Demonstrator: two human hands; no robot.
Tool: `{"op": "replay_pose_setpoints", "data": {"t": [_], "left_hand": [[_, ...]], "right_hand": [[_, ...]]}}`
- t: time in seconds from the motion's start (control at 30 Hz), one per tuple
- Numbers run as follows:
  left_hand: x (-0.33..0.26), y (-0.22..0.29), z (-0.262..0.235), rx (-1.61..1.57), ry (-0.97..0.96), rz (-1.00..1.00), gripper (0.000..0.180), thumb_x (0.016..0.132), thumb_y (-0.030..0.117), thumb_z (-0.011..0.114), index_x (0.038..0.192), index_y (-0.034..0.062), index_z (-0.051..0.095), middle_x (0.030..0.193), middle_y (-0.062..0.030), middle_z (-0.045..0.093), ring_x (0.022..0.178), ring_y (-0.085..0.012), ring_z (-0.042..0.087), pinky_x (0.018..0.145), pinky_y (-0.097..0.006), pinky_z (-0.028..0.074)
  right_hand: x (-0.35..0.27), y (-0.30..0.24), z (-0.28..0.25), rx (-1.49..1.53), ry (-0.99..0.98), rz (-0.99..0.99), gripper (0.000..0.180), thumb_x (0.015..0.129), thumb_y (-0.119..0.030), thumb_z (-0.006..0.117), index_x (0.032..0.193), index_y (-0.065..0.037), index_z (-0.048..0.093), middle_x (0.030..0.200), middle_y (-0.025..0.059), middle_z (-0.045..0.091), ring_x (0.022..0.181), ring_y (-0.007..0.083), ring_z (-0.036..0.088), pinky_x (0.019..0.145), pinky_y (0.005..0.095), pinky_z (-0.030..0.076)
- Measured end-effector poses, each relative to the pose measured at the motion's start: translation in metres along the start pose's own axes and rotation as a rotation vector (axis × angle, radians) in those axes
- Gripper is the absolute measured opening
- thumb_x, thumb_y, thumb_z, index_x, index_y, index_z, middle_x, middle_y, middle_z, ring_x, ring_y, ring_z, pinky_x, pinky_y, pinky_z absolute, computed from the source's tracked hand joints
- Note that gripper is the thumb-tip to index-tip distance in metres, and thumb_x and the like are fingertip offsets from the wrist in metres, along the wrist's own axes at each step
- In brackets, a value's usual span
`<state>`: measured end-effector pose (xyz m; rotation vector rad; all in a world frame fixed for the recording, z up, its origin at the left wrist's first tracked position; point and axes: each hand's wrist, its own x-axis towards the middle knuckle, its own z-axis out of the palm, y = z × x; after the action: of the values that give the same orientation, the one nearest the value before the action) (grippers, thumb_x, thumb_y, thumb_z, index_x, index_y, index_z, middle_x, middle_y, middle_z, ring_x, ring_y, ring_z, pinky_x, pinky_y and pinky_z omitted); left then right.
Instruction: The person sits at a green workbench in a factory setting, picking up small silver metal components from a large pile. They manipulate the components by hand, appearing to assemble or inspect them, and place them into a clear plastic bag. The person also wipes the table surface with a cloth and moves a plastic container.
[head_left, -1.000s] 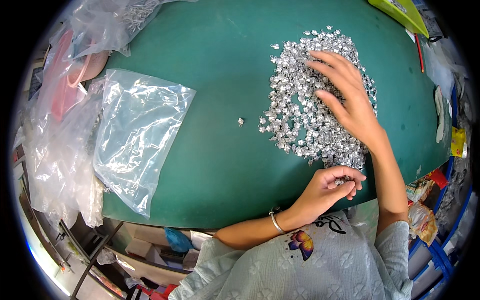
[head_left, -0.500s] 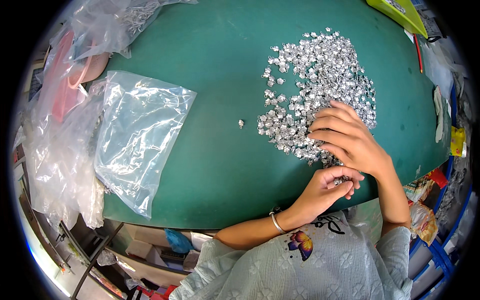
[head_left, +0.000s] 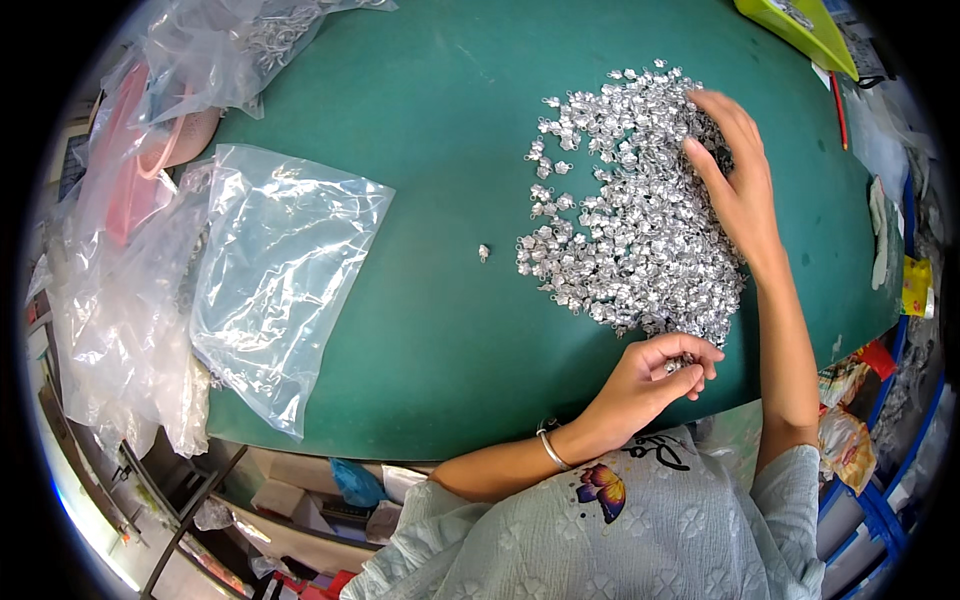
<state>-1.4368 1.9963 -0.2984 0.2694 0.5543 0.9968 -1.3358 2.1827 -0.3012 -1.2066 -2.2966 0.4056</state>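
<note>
While I watch from my distant station, the small, shiny silver, flower-shaped metal charms with little loops (head_left: 650,240) lie in a broad, loose heap on the right of the dark green, smooth tabletop (head_left: 430,330), with one stray silver charm (head_left: 484,253) well apart to the left. At the far right edge of the heap, I see the right hand (head_left: 738,180) arched, its grip wide, thumb well away from the fingers; I make out nothing clasped in it, and whether the fingertips touch the charms I cannot tell. Its partner, the left hand (head_left: 655,375), sits at the near edge with a loosely curled grip around a few charms that show between thumb and fingers, though how many it has, I cannot say. Each charm looks light, stiff and hard to me, probably slick, so I would expect them to roll and slide over one another, and the loops might snag. A single one I would pinch by its flower body, sparing the thin loop; for many, I'd cup the fingers and bring them in from the side. Over on the left lies a flat, clear plastic bag (head_left: 285,270), and at the far right corner stands a lime-green plastic tray (head_left: 822,40).
</note>
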Motion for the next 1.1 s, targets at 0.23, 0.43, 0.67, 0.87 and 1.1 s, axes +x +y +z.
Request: {"op": "replay_pose_setpoints", "data": {"t": [0.23,0.43,0.67,0.87,1.1], "left_hand": [[0.001,0.000,-0.002,-0.032,0.032,0.006,0.017,0.087,0.002,0.050,0.102,-0.0022,0.057,0.087,-0.0046,0.056,0.076,-0.0088,0.050,0.070,-0.023,0.044],[0.000,0.000,-0.001,-0.029,0.039,-0.010,0.017,0.087,0.002,0.050,0.102,-0.0022,0.057,0.087,-0.0046,0.056,0.076,-0.0088,0.050,0.070,-0.023,0.044],[0.001,0.002,0.000,-0.007,0.021,-0.007,0.018,0.087,0.002,0.050,0.103,-0.0026,0.056,0.088,-0.0048,0.055,0.076,-0.0091,0.050,0.069,-0.023,0.043],[0.001,0.002,0.001,0.001,-0.015,-0.023,0.016,0.087,0.002,0.050,0.102,-0.0028,0.055,0.089,-0.0059,0.055,0.076,-0.0100,0.050,0.069,-0.023,0.043],[0.000,-0.004,-0.002,-0.121,0.038,0.052,0.015,0.087,0.004,0.052,0.101,-0.0013,0.055,0.089,-0.0065,0.054,0.076,-0.0116,0.049,0.069,-0.026,0.042]], "right_hand": [[0.005,-0.011,0.019,-0.010,-0.084,-0.074,0.042,0.079,-0.024,0.062,0.116,-0.005,0.052,0.119,0.0126,0.050,0.112,0.0298,0.044,0.097,0.0378,0.033],[-0.011,-0.031,0.006,0.249,-0.253,-0.080,0.039,0.071,-0.010,0.067,0.109,-0.006,0.056,0.112,0.0112,0.052,0.104,0.0299,0.048,0.091,0.0374,0.038],[-0.047,-0.042,-0.017,0.225,-0.440,-0.278,0.027,0.073,-0.010,0.063,0.099,-0.005,0.060,0.115,0.0067,0.053,0.106,0.0277,0.047,0.086,0.0406,0.040],[-0.065,-0.037,-0.027,0.375,-0.453,-0.278,0.017,0.072,-0.008,0.064,0.089,-0.004,0.064,0.097,0.0054,0.062,0.097,0.0272,0.055,0.084,0.0400,0.041],[-0.039,-0.028,-0.028,0.451,-0.181,0.092,0.010,0.075,-0.006,0.064,0.084,-0.001,0.064,0.086,0.0083,0.063,0.085,0.0239,0.056,0.080,0.0357,0.041]]}}
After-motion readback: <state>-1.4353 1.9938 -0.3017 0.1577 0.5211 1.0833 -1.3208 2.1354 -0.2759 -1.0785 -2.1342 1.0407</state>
